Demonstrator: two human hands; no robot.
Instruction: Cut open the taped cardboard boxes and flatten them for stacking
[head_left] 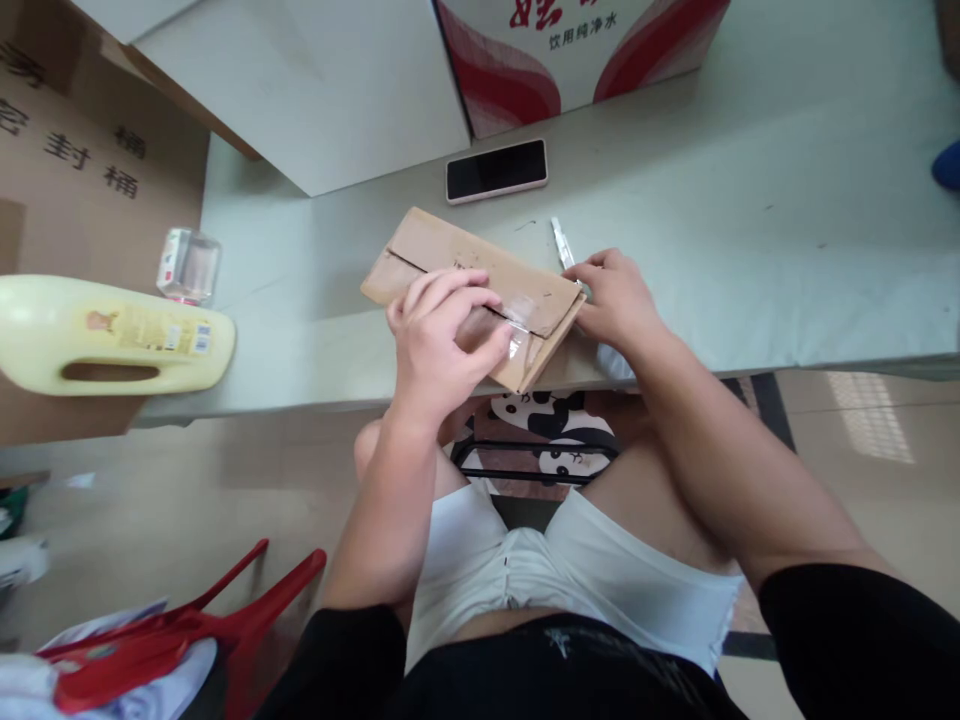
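A flat brown cardboard box (450, 262) sealed with clear tape lies at the near edge of the pale table (750, 250). My left hand (439, 335) rests on top of the box, fingers curled and pressed onto the taped seam. My right hand (615, 295) is closed at the box's right corner. It grips a thin silvery tool (561, 243) whose blade points away from me; I cannot tell exactly what it is.
A black phone (496, 169) lies beyond the box. A red-and-white printed carton (570, 50) and a white box (315, 90) stand at the back. A yellow jug (105, 335) and a small clear jar (187, 265) are at the left. A red chair (187, 630) stands on the floor.
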